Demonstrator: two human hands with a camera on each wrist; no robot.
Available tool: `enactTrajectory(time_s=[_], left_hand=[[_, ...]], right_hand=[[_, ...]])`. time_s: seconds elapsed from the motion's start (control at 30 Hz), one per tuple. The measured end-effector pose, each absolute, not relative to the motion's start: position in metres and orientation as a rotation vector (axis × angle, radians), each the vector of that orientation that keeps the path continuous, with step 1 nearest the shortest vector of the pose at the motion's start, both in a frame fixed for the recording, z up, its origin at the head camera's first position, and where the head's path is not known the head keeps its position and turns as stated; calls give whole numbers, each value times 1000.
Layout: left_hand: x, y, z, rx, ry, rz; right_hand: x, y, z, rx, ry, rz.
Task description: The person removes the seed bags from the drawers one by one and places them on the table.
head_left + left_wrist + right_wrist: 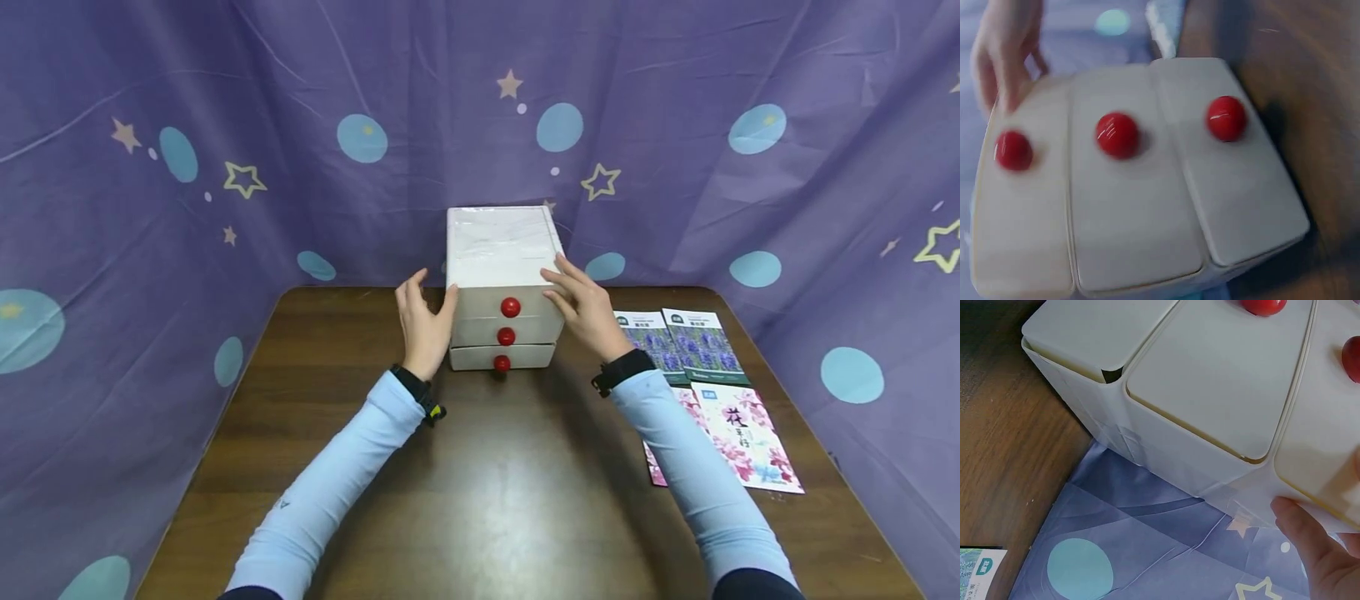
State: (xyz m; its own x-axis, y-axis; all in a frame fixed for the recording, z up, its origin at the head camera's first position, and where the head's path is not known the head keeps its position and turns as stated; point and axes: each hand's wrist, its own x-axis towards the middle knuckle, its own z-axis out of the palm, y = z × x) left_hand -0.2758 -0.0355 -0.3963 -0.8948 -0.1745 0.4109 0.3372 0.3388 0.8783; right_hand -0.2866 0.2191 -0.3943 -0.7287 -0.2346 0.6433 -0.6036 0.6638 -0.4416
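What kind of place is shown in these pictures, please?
Probably a staged recording booth, not a home: a purple star-and-dot patterned cloth drapes around a dark brown wooden table holding a white three-drawer box with red knobs and flower seed packets.

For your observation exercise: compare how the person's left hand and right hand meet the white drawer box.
The left hand lies against the left side of the drawer box, thumb at the front edge. The right hand sits at the top right corner, fingers reaching onto the top. The right hand sits higher than the left. Both touch the box with straight fingers.
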Motion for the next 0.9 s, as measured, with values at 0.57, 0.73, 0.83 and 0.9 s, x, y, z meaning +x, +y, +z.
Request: enactTrajectory(time_s=[0.57, 0.73, 0.83, 0.9], left_hand=[[-248, 26, -478, 545, -2010, -2971], [-265, 28, -492, 701, -1794, -3052], [-270, 28, -500, 721, -1704, -3078], [-272, 29, -504, 726, -1652, -3100]], right_hand=[[-282, 209, -397, 542, -2282, 935], [-282, 206, -395, 495, -2281, 954], [-282, 204, -394, 469, -2273, 970], [-282, 203, -393, 451, -2255, 979]])
